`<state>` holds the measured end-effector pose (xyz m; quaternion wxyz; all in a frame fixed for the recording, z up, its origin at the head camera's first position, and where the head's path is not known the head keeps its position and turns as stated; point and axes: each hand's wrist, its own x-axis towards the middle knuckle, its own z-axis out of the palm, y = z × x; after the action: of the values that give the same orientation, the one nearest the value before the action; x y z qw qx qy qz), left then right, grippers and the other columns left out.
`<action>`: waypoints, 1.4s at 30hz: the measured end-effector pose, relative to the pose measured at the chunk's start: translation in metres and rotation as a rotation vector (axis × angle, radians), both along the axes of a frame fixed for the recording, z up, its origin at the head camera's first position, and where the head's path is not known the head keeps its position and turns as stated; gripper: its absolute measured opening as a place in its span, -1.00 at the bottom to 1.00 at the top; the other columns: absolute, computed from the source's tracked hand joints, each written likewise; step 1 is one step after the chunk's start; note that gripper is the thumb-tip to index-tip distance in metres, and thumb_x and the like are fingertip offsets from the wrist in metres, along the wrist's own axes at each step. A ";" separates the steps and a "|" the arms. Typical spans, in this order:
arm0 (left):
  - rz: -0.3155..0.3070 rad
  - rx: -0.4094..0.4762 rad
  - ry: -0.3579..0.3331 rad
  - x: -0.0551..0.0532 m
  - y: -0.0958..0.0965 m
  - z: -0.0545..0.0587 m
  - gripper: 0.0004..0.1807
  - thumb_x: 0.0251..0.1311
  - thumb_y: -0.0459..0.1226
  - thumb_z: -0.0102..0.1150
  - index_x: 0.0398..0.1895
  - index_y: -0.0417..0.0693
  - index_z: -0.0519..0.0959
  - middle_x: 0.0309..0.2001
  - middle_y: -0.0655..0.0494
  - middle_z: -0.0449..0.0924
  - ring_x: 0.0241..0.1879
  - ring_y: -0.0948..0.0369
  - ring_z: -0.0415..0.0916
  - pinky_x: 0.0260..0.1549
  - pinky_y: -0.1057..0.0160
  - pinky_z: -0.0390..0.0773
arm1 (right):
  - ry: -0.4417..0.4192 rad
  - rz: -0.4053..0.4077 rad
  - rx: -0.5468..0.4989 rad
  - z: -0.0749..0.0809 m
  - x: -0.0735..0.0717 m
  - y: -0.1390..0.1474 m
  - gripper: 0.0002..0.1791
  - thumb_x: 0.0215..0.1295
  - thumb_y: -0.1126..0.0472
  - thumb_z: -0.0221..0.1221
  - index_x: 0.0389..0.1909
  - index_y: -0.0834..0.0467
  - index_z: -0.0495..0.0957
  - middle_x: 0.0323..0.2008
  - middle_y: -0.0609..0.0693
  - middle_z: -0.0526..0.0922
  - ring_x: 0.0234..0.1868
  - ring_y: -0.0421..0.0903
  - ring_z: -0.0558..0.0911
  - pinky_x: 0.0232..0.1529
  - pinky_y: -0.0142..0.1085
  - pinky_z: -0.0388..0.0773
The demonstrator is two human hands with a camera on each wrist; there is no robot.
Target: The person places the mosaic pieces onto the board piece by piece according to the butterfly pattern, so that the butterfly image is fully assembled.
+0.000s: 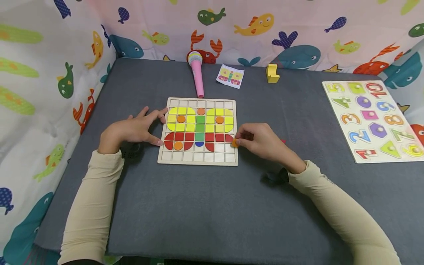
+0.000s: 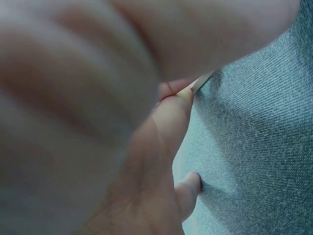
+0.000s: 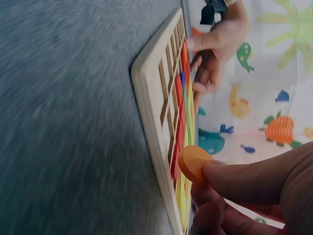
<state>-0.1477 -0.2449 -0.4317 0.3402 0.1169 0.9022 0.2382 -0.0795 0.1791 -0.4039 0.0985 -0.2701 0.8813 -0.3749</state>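
Note:
A wooden grid board (image 1: 198, 160) lies on the table, its cells partly filled with yellow, red, green, orange and blue pieces in a butterfly-like pattern. Thumb and fingers of my left hand (image 1: 134, 129) are spread against the board's left edge. My right hand (image 1: 265, 141) pinches an orange disc (image 3: 194, 164) between thumb and fingers, just at the board's right edge. Several cells in the lower rows hold no piece. Behind the right hand a bit of a red piece (image 1: 283, 141) peeks out, mostly hidden. In the left wrist view, the hand covers most of the board.
Beyond the board lie a pink toy microphone (image 1: 197, 75), a small pattern card (image 1: 230, 76) and a yellow block (image 1: 272, 73). A number-and-shape puzzle board (image 1: 361, 141) is on the right. Dark grey cloth (image 1: 198, 213) covers the table, and a sea-animal curtain (image 1: 179, 22) hangs behind.

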 end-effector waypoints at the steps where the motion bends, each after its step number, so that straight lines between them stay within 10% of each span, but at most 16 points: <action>1: 0.001 -0.001 -0.001 0.000 0.001 0.000 0.12 -0.10 0.25 0.68 0.49 0.29 0.22 0.76 0.01 -0.30 0.66 -0.18 -0.71 0.37 -0.59 -0.55 | 0.000 0.005 0.001 0.000 0.000 -0.004 -0.97 0.41 0.35 0.38 -0.22 0.17 0.72 -0.39 -0.08 0.66 -0.39 -0.10 0.53 -0.35 -0.24 0.47; 5: 0.003 -0.006 -0.002 -0.008 -0.004 -0.013 0.16 -0.14 0.26 0.70 0.51 0.34 0.21 0.76 0.03 -0.30 0.66 -0.16 -0.73 0.36 -0.59 -0.57 | 0.002 0.041 0.001 0.000 -0.001 -0.014 -0.97 0.41 0.34 0.38 -0.20 0.22 0.72 -0.38 -0.08 0.66 -0.37 -0.10 0.53 -0.33 -0.23 0.48; 25: 0.013 0.012 0.012 0.011 0.012 0.017 0.09 0.02 0.13 0.67 0.55 0.23 0.19 0.75 -0.11 -0.28 0.65 -0.25 -0.68 0.38 -0.59 -0.53 | 0.188 0.231 0.035 -0.010 -0.001 -0.041 -0.90 0.37 0.42 0.36 -0.27 0.16 0.75 -0.33 -0.05 0.65 -0.29 -0.08 0.54 -0.27 -0.20 0.56; 42: 0.011 0.000 0.014 0.006 0.005 0.007 0.10 0.05 0.13 0.66 0.58 0.29 0.16 0.76 -0.02 -0.29 0.66 -0.19 -0.71 0.38 -0.57 -0.56 | 0.160 0.069 0.109 -0.003 -0.007 -0.023 -0.89 0.40 0.40 0.34 -0.11 0.29 0.75 -0.22 0.10 0.74 -0.22 0.03 0.58 -0.18 -0.12 0.57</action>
<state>-0.1416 -0.2399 -0.4247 0.3325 0.1137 0.9052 0.2390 -0.0869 0.1563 -0.4066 0.0552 -0.3239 0.8957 -0.2998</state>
